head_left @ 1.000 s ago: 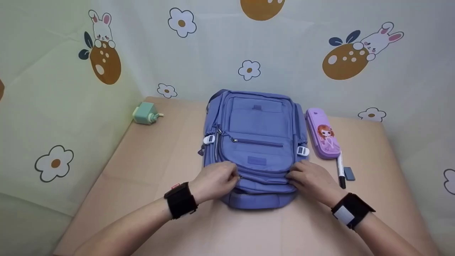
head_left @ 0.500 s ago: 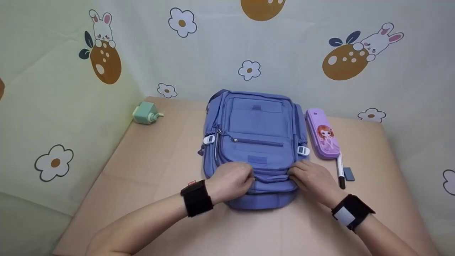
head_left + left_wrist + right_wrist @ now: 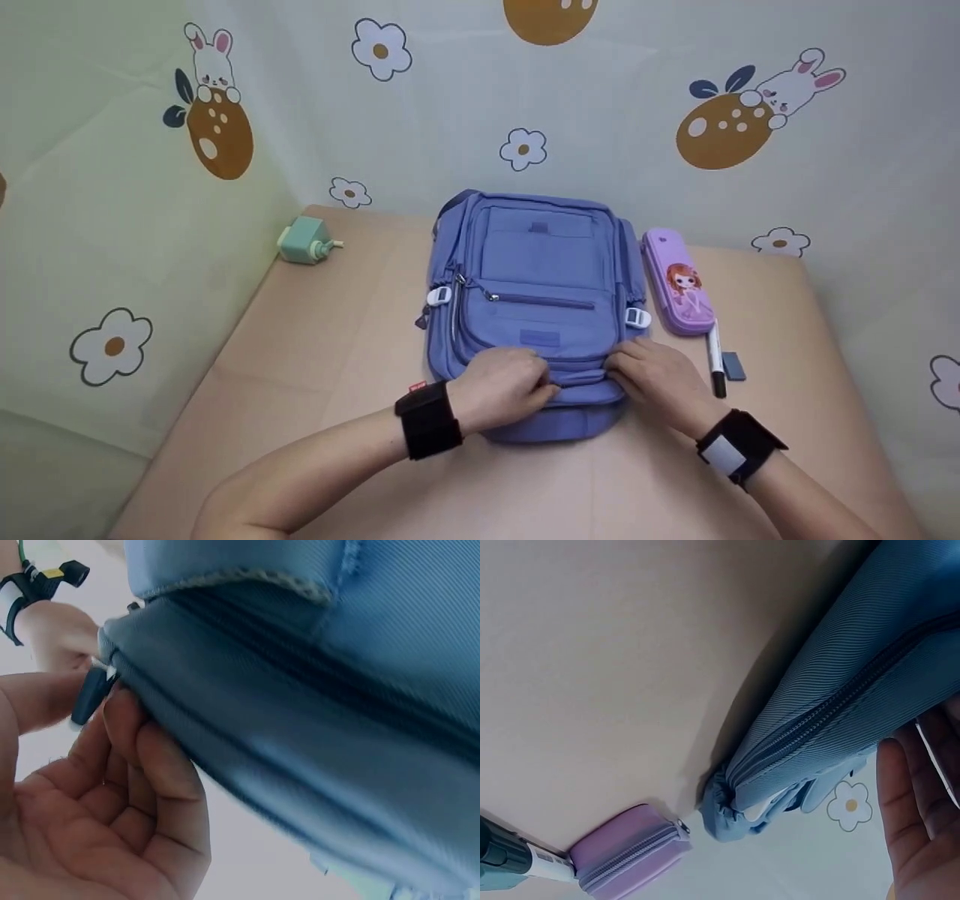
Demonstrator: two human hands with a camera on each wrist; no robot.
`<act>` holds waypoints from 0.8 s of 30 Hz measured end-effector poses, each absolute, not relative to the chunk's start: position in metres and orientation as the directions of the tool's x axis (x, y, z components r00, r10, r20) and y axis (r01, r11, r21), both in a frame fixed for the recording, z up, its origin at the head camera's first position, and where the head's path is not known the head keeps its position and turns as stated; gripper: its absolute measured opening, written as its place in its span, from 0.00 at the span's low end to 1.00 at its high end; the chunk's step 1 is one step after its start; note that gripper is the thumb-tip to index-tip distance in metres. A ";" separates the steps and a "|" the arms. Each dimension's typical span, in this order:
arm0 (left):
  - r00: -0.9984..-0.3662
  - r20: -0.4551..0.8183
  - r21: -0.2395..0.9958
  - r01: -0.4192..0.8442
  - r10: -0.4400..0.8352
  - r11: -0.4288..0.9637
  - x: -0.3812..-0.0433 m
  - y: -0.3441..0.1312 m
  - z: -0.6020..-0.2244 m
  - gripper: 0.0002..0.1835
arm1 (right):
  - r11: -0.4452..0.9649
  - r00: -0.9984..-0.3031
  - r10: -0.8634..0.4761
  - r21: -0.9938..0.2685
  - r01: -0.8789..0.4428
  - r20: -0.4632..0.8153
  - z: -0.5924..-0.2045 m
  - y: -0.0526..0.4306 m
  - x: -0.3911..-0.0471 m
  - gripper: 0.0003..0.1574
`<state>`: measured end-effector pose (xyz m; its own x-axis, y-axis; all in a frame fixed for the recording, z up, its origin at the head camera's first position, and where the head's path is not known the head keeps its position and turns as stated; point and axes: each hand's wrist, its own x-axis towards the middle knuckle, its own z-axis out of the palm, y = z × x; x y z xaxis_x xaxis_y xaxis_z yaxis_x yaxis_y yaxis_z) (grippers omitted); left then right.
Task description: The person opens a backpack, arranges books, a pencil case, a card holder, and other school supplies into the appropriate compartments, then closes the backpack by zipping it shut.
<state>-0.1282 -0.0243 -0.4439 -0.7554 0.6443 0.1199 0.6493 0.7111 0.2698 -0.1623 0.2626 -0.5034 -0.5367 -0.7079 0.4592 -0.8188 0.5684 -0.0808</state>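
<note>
A blue-purple backpack (image 3: 544, 262) lies front side up on the table, its base toward me. My left hand (image 3: 506, 386) is over the lower front, and in the left wrist view its thumb and curled fingers pinch a dark zipper pull (image 3: 91, 696) at the edge of a pocket. The zipper track beneath the hand is partly hidden. At the lower right side of the bag, my right hand (image 3: 656, 379) grips the fabric near the end of the same pocket seam. Its fingertips lie partly hidden at the bag's edge in the right wrist view.
To the right of the backpack lie a purple pencil case (image 3: 679, 281), a white marker (image 3: 716, 360) with a black cap and a small blue-grey block (image 3: 734, 366). A green pencil sharpener (image 3: 306, 240) with a crank stands at the back left. Patterned cloth walls (image 3: 442, 112) enclose the table.
My left hand has moved rightward along the lower front of the backpack, pulling the zipper. The right hand has stayed at the bag's right side.
</note>
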 end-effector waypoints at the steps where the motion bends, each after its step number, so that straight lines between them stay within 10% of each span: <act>1: -0.757 0.127 0.267 0.649 0.642 0.712 -0.128 -0.028 -0.442 0.14 | 0.570 -0.538 -0.707 -0.081 -0.818 0.459 -0.503 0.263 -0.162 0.15; 24: -0.612 0.159 0.131 0.790 0.774 0.598 -0.159 -0.109 -0.462 0.08 | 0.599 -0.561 -0.688 -0.076 -0.797 0.460 -0.501 0.260 -0.161 0.12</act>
